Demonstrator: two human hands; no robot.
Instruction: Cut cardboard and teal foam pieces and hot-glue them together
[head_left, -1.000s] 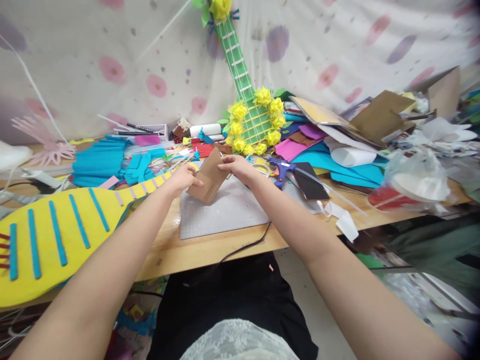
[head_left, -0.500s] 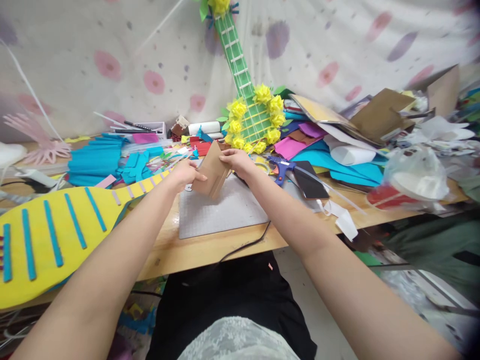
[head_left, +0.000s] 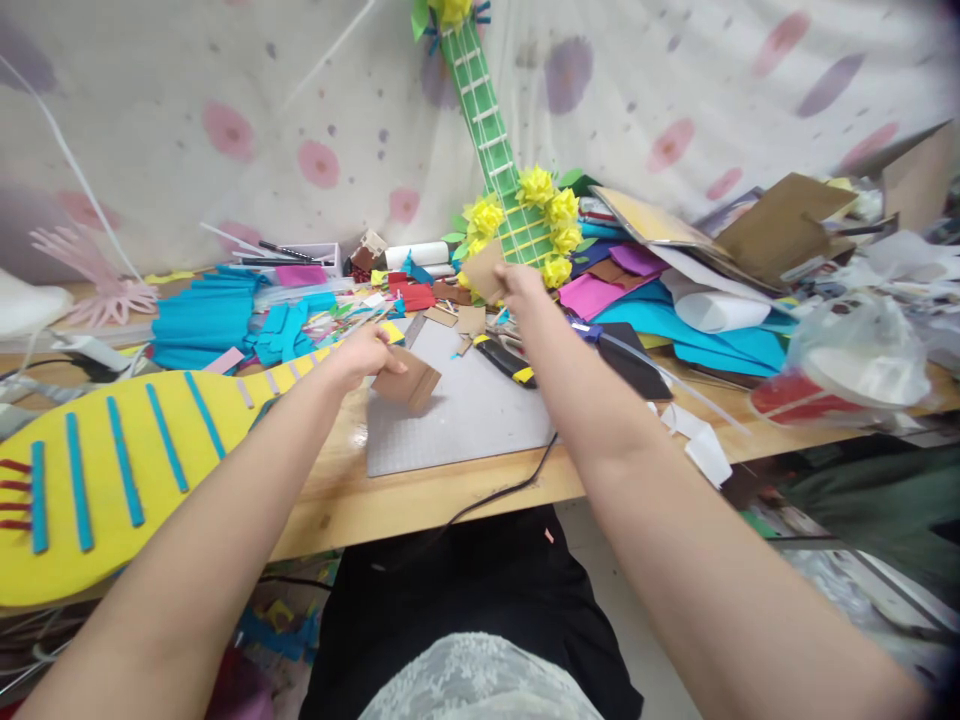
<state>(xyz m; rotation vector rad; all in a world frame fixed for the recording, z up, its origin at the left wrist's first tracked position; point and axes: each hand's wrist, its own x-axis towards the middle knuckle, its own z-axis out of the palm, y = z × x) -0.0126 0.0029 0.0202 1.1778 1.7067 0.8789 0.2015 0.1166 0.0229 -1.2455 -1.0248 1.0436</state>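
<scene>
While left grip (head_left: 364,352) has the left cardboard (head_left: 405,380) and right grip (head_left: 521,287) has the right cardboard (head_left: 481,272), step: looks like parting two lots, my read from the spread arms.
Next move: would call for a firm left pinch so nothing slips, and right fingers kept clear of the yellow flowers (head_left: 482,215).
Left pinch: thumb and fingers pressed on the cardboard near its 10 o'clock end.
Left spot: over the 10 o'clock part of the grey mat (head_left: 465,425), tilted; mat contact unclear. Edge looks layered, likely a small stack.
Left axis: roughly 10 to 4 o'clock, free end toward 4; fingers hide the rest.
Right pinch: fingertips on the cardboard's 3 o'clock side, arm stretched out.
Right spot: past the mat's 12 o'clock edge, raised, in front of the flowers on the green guitar (head_left: 487,120); can't say if touching.
Right axis: near square as seen, one corner toward 9; no sure long axis.
Mat top: scraps (head_left: 471,320) at 12, black-and-yellow tool (head_left: 496,355) at 1, probably a knife.
Yellow guitar (head_left: 97,480): 9 o'clock on the wooden surface (head_left: 420,495), neck toward 2.
</scene>
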